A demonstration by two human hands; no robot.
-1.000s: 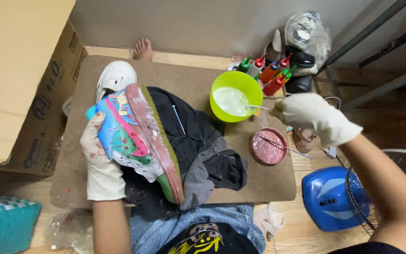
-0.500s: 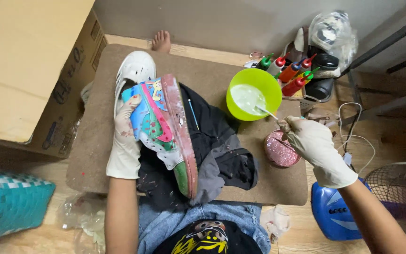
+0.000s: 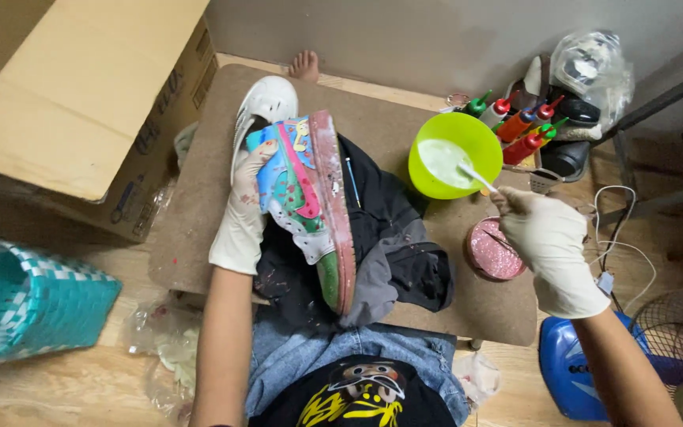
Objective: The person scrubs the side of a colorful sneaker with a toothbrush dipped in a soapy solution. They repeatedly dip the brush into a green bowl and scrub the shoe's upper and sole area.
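- The painted sneaker (image 3: 306,202) rests on its side over dark cloth (image 3: 389,237), left of the green bowl (image 3: 452,154).
- Left hand (image 3: 243,209), gloved, curls around its upper.
- Right hand (image 3: 547,233) pinches a thin brush (image 3: 476,178), tip seemingly in the bowl.
- Likely light, with a stiff sole; wet paint favours gripping the sole edge.

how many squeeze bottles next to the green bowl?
5 visible: one green-capped squeeze bottle nearest the green bowl, then four red-bodied ones clustered to its right, by the plastic bag. They overlap, so more may be hidden behind.
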